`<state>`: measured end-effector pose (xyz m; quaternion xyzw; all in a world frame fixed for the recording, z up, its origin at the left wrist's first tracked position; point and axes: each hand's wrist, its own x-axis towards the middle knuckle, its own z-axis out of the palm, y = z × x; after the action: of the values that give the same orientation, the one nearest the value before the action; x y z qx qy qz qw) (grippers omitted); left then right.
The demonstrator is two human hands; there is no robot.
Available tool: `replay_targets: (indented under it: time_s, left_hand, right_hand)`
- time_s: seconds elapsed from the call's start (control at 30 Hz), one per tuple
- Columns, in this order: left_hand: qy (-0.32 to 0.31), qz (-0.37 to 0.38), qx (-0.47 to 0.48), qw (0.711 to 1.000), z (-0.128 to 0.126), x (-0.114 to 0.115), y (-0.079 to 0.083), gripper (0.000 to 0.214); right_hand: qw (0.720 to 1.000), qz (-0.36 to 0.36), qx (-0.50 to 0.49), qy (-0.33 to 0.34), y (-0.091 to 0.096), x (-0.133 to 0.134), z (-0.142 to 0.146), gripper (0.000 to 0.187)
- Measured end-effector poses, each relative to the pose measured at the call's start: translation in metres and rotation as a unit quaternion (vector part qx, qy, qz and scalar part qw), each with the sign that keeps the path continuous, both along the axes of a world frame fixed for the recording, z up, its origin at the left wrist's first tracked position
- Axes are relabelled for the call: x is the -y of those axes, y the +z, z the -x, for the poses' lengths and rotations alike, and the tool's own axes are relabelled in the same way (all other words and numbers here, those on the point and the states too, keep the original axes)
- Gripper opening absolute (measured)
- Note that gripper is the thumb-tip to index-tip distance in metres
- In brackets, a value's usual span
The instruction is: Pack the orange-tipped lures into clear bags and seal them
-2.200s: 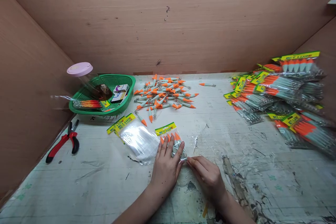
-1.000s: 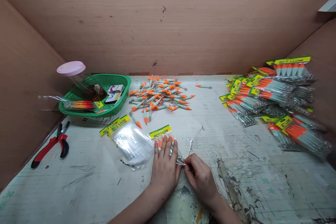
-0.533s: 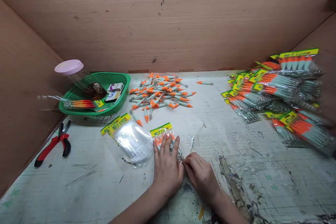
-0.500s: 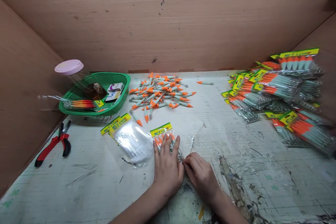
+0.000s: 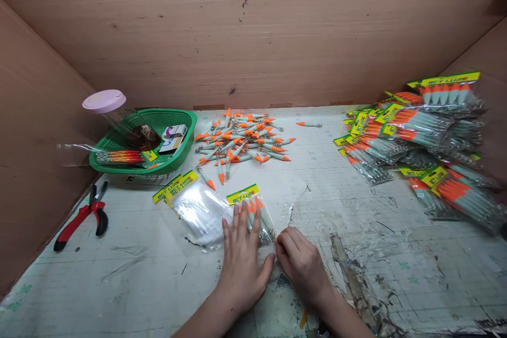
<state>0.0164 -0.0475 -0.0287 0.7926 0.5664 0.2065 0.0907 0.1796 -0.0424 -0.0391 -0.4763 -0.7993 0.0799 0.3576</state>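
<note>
A clear plastic bag (image 5: 264, 212) with a yellow and green header lies in front of me, holding several squid lures (image 5: 257, 222) with orange tips, pale bodies and wire hooks. My left hand (image 5: 242, 261) rests flat over the bag's left part, fingers stretched and spread, covering some of the lures. At the bag's lower right corner, my right hand (image 5: 300, 261) is closed in a pinch on the plastic edge; its fingertips are partly hidden. Just left of the filled bag lie flat bags (image 5: 198, 214) with the same headers, overlapping one another.
A pile of loose lures (image 5: 245, 140) lies at the back middle, with a single lure (image 5: 309, 124) to its right. Filled packs (image 5: 412, 132) are heaped at right. A green basket (image 5: 174, 163) holds a lidded cup (image 5: 105, 103) and small packs; red-handled pliers (image 5: 81, 219) lie at left.
My left hand has slid left and toward me, uncovering more of the lures and hooks. My right hand stays at the bag's corner, nearly unmoved.
</note>
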Motion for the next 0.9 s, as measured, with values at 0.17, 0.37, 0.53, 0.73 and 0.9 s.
replay_targets:
  time_s: [0.17,0.37,0.53,0.73,0.9]
  left_hand:
    - [0.133,0.162,0.235,0.949,0.021,0.031,0.004,0.054]
    - [0.175,0.315,0.460,0.811,0.012,0.026,-0.005,0.060]
    - [0.184,0.336,0.490,0.783,0.013,0.022,-0.004,0.062]
    - [0.188,0.318,0.477,0.797,0.011,0.023,-0.004,0.053]
    - [0.156,0.308,0.438,0.830,0.013,0.029,-0.005,0.049]
  right_hand:
    - [0.997,0.064,-0.043,0.023,0.018,0.016,-0.002,0.008]
    - [0.964,0.206,-0.062,0.157,0.007,0.016,0.019,0.014]
    - [0.957,0.226,-0.023,0.177,-0.002,0.007,0.024,0.011]
    - [0.943,0.225,-0.070,0.236,0.004,0.012,0.009,0.017]
    - [0.927,0.214,-0.300,-0.069,0.003,0.008,-0.088,0.018]
